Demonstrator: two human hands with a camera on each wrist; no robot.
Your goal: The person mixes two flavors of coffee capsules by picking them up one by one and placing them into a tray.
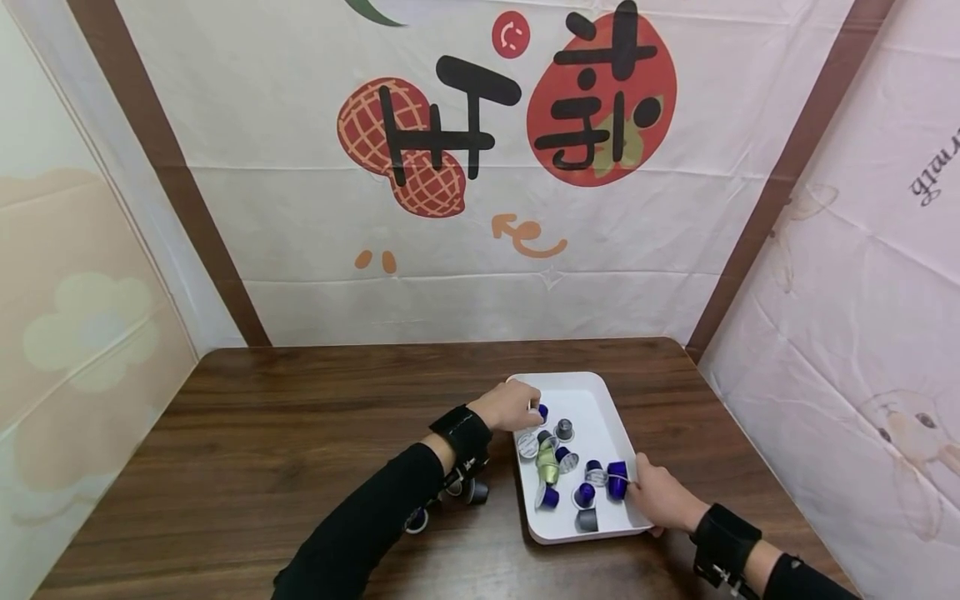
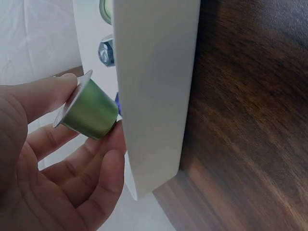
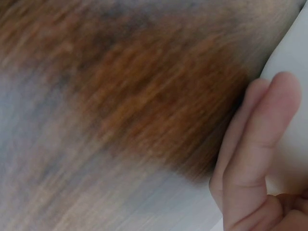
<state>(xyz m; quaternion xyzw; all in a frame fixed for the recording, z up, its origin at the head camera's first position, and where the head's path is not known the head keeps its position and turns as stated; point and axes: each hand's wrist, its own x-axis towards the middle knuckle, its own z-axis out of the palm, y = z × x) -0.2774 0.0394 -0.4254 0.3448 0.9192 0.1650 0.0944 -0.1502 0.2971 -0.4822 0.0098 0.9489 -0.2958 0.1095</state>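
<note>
A green, cup-shaped metallic capsule with a flat, pale lid (image 2: 91, 113) is held between the thumb and fingers of the left hand (image 1: 508, 406) at the far left corner of a white, rectangular, shallow tray with rounded corners (image 1: 581, 392). The tray's right side, near its front corner, is gripped by the right hand (image 1: 663, 497). Inside the tray, shiny purple-blue capsules (image 1: 617, 481), a grey capsule (image 1: 587, 521) and light-green capsules (image 1: 547, 468) are scattered. Left of the tray, a dark grey capsule (image 1: 476, 492) is seen beside the left forearm on the brown wood-grain table (image 1: 300, 408).
</note>
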